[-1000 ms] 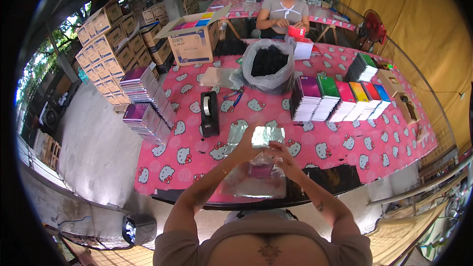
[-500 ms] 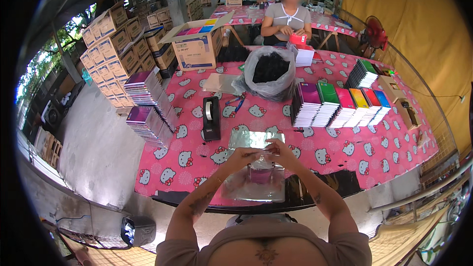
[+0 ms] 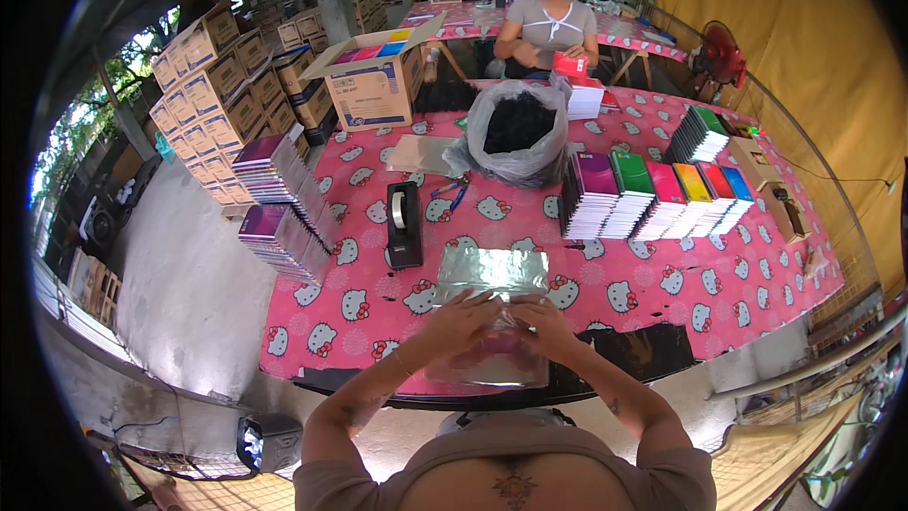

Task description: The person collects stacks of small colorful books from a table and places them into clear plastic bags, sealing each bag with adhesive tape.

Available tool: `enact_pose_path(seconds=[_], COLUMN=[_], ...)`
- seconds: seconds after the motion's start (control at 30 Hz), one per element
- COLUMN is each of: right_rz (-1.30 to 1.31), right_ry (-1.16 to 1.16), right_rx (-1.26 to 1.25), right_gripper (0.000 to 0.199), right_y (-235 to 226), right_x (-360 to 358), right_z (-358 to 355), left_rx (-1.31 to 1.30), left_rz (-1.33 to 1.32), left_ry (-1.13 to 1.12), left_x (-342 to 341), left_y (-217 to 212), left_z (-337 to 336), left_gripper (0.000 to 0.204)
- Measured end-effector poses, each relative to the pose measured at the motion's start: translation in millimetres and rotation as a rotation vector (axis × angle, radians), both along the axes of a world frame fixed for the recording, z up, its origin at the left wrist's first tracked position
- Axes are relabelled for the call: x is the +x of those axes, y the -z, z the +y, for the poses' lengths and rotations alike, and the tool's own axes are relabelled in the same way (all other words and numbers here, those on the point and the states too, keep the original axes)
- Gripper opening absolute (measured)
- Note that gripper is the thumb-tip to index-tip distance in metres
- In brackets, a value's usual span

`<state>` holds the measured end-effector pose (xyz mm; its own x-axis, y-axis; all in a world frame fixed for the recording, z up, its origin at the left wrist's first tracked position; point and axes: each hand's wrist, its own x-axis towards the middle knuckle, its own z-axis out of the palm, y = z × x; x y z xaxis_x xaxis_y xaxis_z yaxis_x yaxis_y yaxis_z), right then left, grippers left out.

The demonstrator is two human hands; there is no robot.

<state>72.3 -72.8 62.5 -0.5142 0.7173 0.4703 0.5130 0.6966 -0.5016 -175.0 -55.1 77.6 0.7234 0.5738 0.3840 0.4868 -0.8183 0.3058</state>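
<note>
My left hand [image 3: 461, 321] and my right hand [image 3: 546, 325] meet over a clear plastic sleeve [image 3: 492, 360] at the table's near edge. A pink-purple notebook shows inside the sleeve under my fingers. Both hands pinch the sleeve's upper end. Just beyond them a stack of shiny clear sleeves [image 3: 493, 271] lies flat on the pink patterned tablecloth [image 3: 643, 293]. A black tape dispenser [image 3: 404, 223] stands to the left of that stack.
Rows of coloured notebooks [image 3: 653, 197] stand at right, wrapped piles [image 3: 284, 199] at the left edge. A plastic bag of dark items [image 3: 517, 132] and an open carton [image 3: 374, 85] sit further back. A person [image 3: 553, 14] works opposite. Stacked cartons [image 3: 218, 85] line the left.
My hands have dropped from above the sleeve stack toward the near edge and closed together over the sleeve with the notebook. The view has tilted slightly.
</note>
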Motion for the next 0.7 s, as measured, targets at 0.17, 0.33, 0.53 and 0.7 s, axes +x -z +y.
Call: enact_pose_path(seconds=[0.17,0.33,0.53,0.7], right_rz=[0.053,0.277,0.11,0.518], right_ry=[0.172,0.25,0.364,0.188], right_rx=[-0.157,-0.325,-0.068,-0.636], right_gripper=[0.044,0.043,0.046,0.046], right_y=[17.2,10.7,0.4,9.1], right_x=[-4.7,-17.8,-21.6,-6.1], right_z=[-0.7,-6.0,2.1,17.9], left_rx=[-0.17,-0.287,0.085,-0.58], left_rz=[-0.262,-0.282,-0.122,-0.341], left_ry=[-0.036,-0.192,-0.309,-0.352], left_x=[8.7,28.4,47.1,40.2], left_y=[0.2,-5.0,-6.0,16.8], left_z=[8.3,20.7,15.0,37.6], left_gripper=[0.028,0.009,0.014,0.028])
